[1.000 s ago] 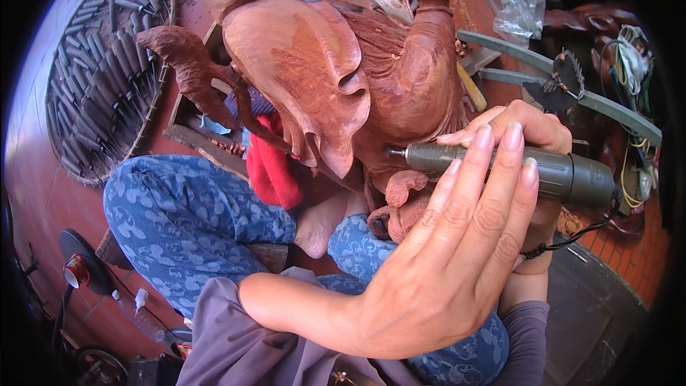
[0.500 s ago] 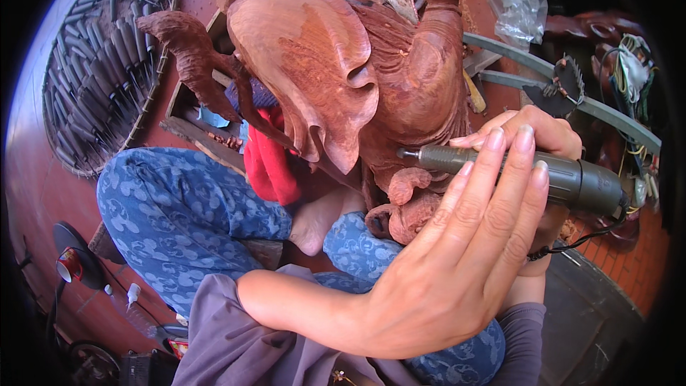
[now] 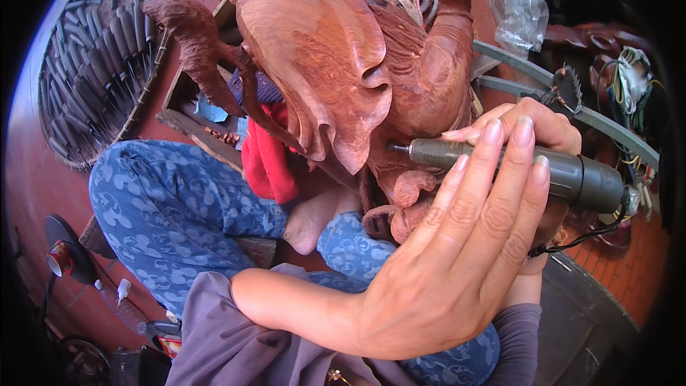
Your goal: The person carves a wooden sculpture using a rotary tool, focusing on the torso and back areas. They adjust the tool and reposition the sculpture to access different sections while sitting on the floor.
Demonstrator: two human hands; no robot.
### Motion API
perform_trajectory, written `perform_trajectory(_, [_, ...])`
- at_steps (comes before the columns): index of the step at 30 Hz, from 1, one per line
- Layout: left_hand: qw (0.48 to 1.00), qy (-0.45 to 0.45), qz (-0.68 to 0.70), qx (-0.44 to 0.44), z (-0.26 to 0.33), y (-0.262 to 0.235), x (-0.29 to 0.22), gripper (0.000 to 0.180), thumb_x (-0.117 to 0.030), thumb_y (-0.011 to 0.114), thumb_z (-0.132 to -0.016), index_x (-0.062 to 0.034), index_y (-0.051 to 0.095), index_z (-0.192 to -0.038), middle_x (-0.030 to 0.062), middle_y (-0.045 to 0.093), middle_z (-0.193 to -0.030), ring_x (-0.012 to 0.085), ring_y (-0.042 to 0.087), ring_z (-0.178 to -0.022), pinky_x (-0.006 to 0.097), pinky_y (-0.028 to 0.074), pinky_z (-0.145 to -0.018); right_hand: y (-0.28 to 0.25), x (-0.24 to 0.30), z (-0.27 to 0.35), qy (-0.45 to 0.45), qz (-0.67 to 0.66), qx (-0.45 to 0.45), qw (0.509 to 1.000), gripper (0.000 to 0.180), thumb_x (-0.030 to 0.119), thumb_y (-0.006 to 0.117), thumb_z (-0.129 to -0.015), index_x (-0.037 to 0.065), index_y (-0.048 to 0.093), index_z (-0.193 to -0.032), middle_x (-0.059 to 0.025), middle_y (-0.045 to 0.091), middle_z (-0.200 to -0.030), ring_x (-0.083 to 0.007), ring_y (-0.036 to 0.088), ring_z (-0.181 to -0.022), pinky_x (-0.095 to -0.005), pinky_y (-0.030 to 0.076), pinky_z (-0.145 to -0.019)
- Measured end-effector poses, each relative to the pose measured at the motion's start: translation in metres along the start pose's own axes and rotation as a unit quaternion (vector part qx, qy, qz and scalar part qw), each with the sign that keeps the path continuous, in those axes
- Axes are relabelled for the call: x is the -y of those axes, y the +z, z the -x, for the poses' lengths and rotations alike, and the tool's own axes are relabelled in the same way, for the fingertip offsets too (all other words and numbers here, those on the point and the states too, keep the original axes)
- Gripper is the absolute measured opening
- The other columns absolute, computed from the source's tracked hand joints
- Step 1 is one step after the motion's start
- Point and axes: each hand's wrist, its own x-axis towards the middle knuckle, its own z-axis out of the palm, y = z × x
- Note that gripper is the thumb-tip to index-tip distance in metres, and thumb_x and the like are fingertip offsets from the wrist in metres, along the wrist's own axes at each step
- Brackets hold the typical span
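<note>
A large reddish-brown wood carving (image 3: 314, 43) with flowing folds and a rounded body fills the upper middle. My right hand (image 3: 547, 129) is wrapped round a dark rotary carving tool (image 3: 589, 182), which lies nearly level and points left. Its narrow metal tip (image 3: 398, 147) meets the carving just right of a drooping fold, above some small curled shapes (image 3: 414, 186); whether it cuts cannot be seen. My left hand (image 3: 443, 264) crosses in front, fingers stretched straight and slightly apart, lying across the tool's side. Its thumb is hidden.
A round basket (image 3: 93, 64) full of dark-handled carving tools stands at far left. Red cloth (image 3: 268, 161) hangs beneath the carving, near my bare foot (image 3: 307, 225). A grey metal bar (image 3: 614, 125) runs behind my right hand. A black cord (image 3: 579, 239) trails from the tool.
The tool tip has shifted slightly left across the carving, closer to the drooping fold. The carving sits a little further right in the picture. Both hands keep their poses.
</note>
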Motion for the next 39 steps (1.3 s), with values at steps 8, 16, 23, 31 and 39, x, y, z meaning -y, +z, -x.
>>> perform_trajectory(8, [0.999,-0.002,0.054,0.004,0.003,0.009,-0.001,0.049,-0.011,0.042,-0.09,0.0164,0.047,-0.13,0.0323,0.046,-0.139,0.0422,0.046,-0.13,0.042,0.039,-0.108,-0.01,0.003,0.005,-0.007,0.031,0.015,0.999,0.041,0.034,0.048,-0.098,-0.004,0.049,-0.114,-0.0152,0.056,-0.076,-0.0257,0.061,-0.07,-0.0417,0.06,-0.064])
perform_trajectory(16, [1.0,-0.006,0.022,-0.004,0.0,0.003,-0.001,0.053,-0.013,0.046,-0.085,0.0156,0.048,-0.13,0.0328,0.048,-0.136,0.0429,0.048,-0.128,0.042,0.04,-0.107,-0.007,0.002,0.0,-0.015,0.027,0.02,0.999,0.039,0.031,0.048,-0.098,-0.004,0.049,-0.113,-0.0147,0.056,-0.076,-0.0248,0.06,-0.069,-0.0404,0.059,-0.065])
perform_trajectory(23, [0.999,0.001,0.032,-0.007,0.001,0.007,0.002,0.05,-0.013,0.042,-0.09,0.0156,0.049,-0.13,0.0324,0.048,-0.137,0.0421,0.047,-0.13,0.042,0.039,-0.108,-0.005,0.002,-0.001,-0.006,0.033,0.01,0.999,0.037,0.03,0.049,-0.098,-0.005,0.049,-0.112,-0.0144,0.056,-0.076,-0.0242,0.06,-0.068,-0.0394,0.059,-0.065])
perform_trajectory(31, [0.999,-0.003,0.05,-0.006,0.001,0.006,0.002,0.055,-0.014,0.046,-0.085,0.0161,0.046,-0.131,0.0333,0.045,-0.139,0.0436,0.045,-0.131,0.043,0.039,-0.108,-0.007,0.003,-0.004,-0.02,0.035,0.025,0.999,0.037,0.029,0.05,-0.098,-0.005,0.05,-0.113,-0.0143,0.057,-0.076,-0.0247,0.061,-0.069,-0.0394,0.059,-0.065])
perform_trajectory(39, [0.997,-0.005,0.069,-0.019,0.003,0.011,0.001,0.051,-0.013,0.043,-0.09,0.0154,0.046,-0.132,0.0323,0.046,-0.139,0.0421,0.045,-0.132,0.042,0.037,-0.109,-0.01,0.005,-0.004,-0.038,0.048,0.034,0.998,0.035,0.027,0.05,-0.098,-0.004,0.049,-0.114,-0.0144,0.057,-0.076,-0.0241,0.061,-0.069,-0.0389,0.059,-0.064])
